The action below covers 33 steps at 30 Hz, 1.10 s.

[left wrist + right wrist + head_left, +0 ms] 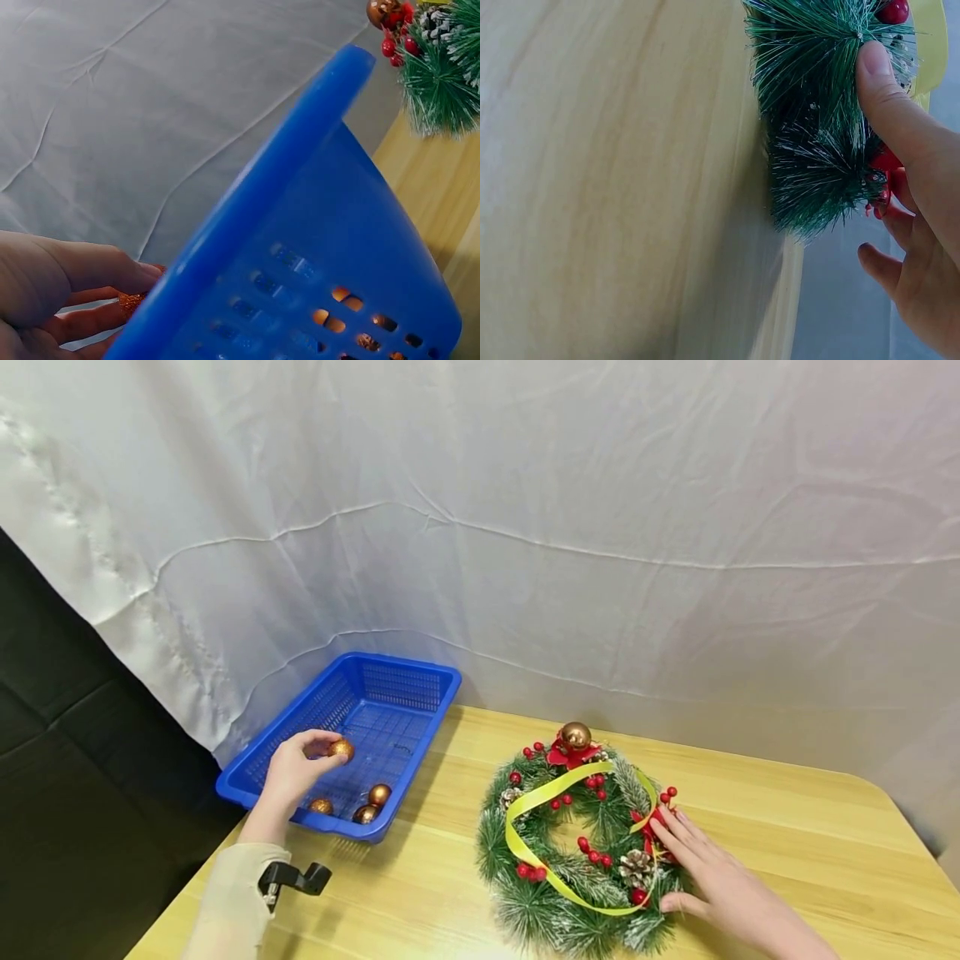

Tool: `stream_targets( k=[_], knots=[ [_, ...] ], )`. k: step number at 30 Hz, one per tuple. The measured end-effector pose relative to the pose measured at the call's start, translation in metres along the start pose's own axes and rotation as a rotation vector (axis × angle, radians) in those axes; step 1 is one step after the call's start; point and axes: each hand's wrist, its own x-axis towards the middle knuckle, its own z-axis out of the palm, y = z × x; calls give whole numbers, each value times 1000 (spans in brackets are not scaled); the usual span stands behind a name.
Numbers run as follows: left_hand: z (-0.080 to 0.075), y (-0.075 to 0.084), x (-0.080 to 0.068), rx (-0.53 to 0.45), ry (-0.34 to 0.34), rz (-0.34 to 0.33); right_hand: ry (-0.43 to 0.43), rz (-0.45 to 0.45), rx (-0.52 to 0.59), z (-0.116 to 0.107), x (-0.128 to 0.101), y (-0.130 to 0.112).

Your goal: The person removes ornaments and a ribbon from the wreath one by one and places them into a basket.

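A person stood at a light wooden counter (787, 827) backed by a white cloth backdrop (600, 485). Their left hand (294, 772) hovered over a blue plastic basket (420, 670) at the counter's left end, its fingers (318, 743) pinching a glittery copper bauble (341, 748) by the tips. Three more copper baubles lay on the basket floor near its front wall: one (322, 807) at the left, one (379, 794) farther right, and one (365, 814) just in front of that. A fifth, smoother copper ball (575, 735) sat at the top of a Christmas wreath (525, 910) lying flat on the counter, well apart from the basket.

The right hand (720, 877) rested on the wreath's right side with fingers straight and spread, holding nothing. A yellow ribbon (525, 852) looped across the wreath among red berries and two pine cones, one (512, 797) at upper left and one (636, 865) at lower right.

Only the head view showed the whole layout. The left wrist view was mostly filled by the basket's rim and slotted wall (322, 225); the pinched bauble (131, 301) was a mere orange sliver there between the fingers (97, 274), and the others were just glints through the slots. The right wrist view showed the thumb (889, 97) pressing into frosted green needles (817, 172), with the rest of the wreath cut off. A black clip-like device (296, 878) sat on the left sleeve.
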Motion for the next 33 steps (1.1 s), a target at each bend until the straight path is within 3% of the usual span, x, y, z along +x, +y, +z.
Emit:
stream_targets(
  k=[10,14,25,33],
  knots=[
    [-5,-2,-3,-39,-137,1,7,-14,-10,0,0,1],
    [-5,-1,-4,-40,-145,-16,4,-12,-13,0,0,1],
    [-5,11,-5,-166,-88,-12,4,-7,-13,2,-1,1],
    [14,49,1,-387,59,38,-7,12,5,1,-1,0]
  ],
)
